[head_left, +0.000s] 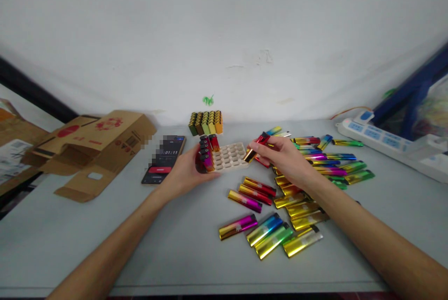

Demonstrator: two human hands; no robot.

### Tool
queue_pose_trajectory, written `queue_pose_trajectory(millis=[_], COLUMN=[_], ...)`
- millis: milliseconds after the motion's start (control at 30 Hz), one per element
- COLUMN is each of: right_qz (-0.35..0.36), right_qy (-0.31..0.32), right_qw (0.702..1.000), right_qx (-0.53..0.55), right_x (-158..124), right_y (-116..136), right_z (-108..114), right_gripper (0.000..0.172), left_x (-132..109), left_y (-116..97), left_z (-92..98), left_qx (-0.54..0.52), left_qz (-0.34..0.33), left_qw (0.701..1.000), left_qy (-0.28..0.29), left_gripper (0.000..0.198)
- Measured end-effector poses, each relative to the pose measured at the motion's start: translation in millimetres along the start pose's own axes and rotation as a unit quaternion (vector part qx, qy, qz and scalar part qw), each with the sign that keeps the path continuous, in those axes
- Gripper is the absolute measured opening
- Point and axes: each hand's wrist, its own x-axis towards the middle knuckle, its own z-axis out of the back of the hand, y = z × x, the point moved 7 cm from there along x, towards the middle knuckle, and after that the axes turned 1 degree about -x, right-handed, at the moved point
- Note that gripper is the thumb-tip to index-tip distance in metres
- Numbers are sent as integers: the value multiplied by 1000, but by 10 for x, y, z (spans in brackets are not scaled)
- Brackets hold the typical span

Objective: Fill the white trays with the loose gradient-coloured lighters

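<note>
My left hand [187,169] grips the left end of a beige tray [231,156] with rows of round holes. Several red and magenta lighters [207,151] stand in the tray's left columns. My right hand [283,157] pinches a red and gold lighter [256,146], tilted, just off the tray's right edge. Both hands are above the grey table [175,244].
Several shiny gold, red, green and blue lighters [290,211] lie loose to the right and front. A filled tray of yellow-green lighters [206,122] stands at the back. A phone [164,157], an opened cardboard box [94,146] and a white power strip [388,143] also lie on the table.
</note>
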Motion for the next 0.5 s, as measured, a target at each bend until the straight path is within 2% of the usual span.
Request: queue_pose_trajectory(millis=[67, 200, 267, 400, 500], right_qz=[7, 17, 19, -14, 9], right_qy=[5, 82, 97, 55, 10], right_qw=[1000, 992, 988, 990, 999], right_qx=[24, 90, 117, 131, 42], right_x=[-4, -22, -32, -47, -74], right_y=[-12, -1, 17, -5, 33], right_z=[-38, -217, -279, -282, -218], right_gripper=[44, 43, 43, 55, 63], left_x=[-1, 1, 4, 7, 5], left_y=[-1, 22, 31, 28, 21], left_z=[0, -15, -19, -13, -7], left_qx=[-6, -10, -7, 10, 3], left_qz=[-8, -11, -8, 0, -2], left_qw=[1000, 1000, 1000, 1000, 1000], left_qy=[-1, 2, 2, 0, -1], left_gripper=[77, 78, 77, 74, 74])
